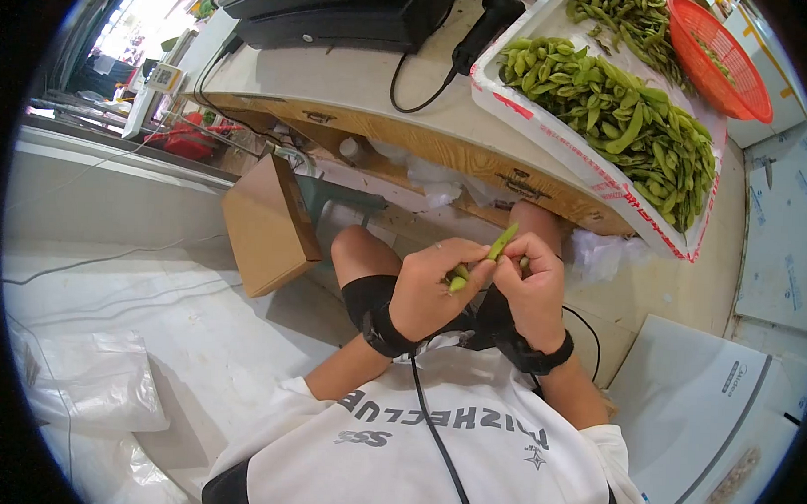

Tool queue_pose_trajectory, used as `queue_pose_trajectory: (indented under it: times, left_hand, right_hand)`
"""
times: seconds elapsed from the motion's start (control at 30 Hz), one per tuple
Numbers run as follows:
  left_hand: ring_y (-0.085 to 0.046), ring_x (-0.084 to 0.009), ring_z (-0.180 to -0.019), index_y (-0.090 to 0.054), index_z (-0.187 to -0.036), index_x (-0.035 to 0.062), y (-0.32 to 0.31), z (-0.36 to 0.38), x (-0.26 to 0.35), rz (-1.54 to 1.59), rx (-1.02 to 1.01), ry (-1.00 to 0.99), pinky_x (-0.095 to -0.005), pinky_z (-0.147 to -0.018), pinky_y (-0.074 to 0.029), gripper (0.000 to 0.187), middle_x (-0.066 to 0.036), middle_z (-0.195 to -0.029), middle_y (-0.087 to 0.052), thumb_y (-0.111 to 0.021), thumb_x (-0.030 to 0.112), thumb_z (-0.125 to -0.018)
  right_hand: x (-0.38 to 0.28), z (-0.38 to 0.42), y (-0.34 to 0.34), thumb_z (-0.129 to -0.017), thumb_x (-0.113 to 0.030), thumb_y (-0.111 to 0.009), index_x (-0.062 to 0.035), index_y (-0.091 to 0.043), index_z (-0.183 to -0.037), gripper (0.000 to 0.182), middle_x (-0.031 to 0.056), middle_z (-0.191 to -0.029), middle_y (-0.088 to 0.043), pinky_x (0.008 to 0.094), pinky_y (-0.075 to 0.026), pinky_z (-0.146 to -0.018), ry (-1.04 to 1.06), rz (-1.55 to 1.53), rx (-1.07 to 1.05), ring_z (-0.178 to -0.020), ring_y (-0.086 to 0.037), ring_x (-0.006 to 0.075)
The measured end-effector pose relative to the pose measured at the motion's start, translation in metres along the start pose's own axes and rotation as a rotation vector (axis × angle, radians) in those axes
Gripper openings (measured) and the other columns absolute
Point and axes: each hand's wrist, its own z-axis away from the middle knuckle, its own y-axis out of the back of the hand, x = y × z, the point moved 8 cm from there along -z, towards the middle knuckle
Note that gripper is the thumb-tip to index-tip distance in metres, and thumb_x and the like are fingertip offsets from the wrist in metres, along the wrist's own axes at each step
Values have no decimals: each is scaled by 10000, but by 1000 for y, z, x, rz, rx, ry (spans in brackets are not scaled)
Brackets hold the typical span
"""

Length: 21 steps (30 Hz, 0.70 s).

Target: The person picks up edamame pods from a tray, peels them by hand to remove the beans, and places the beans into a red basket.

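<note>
Between my hands, above my lap, a green bean pod (502,241) stands tilted, pinched by the fingers of both hands. My left hand (440,284) is closed, with more green pods (459,278) showing under its curled fingers. Close beside it on the right, my right hand (533,279) has its fingers bent, thumb and forefinger at the pod. Something small and green shows within its fingers too. Beyond the hands, at the upper right, many green pods (626,122) lie heaped in a white foam box (567,157).
A red plastic basket (734,81) sits at the box's far right. On the desk (339,75) are a black machine (341,14) and a black handheld scanner (487,28). A cardboard box (266,229) stands left of my knees; plastic bags (106,379) lie at lower left.
</note>
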Motion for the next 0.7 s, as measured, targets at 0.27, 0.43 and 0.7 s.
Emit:
queue_pose_trajectory:
  times: [0.27,0.43,0.7]
  left_hand:
    - [-541,-131,-617,-654,-937,-20,1,10,-37,247,30,385,-244,-586,-441,143,-107,-782,-653,-671,107,-873]
    - [-569,-141,-665,-651,-959,-14,4,6,-21,66,29,207,-250,-617,-453,126,-97,-798,-652,-646,88,-886]
    - [-627,-197,-700,-637,-953,-17,1,5,-10,-84,29,114,-276,-631,-486,101,-120,-819,-649,-633,13,-857]
  right_hand:
    - [30,9,-14,-889,-70,-607,-47,-539,-871,75,-63,-654,-468,165,-278,-453,-244,-408,-33,-516,-375,-3]
    - [30,7,-20,-901,-201,-672,-71,-539,-909,187,-55,-651,-478,168,-270,-434,-352,-387,-150,-503,-390,4]
    - [37,4,-17,-910,-173,-643,-66,-541,-959,157,-45,-703,-513,165,-284,-438,-343,-389,-212,-521,-415,10]
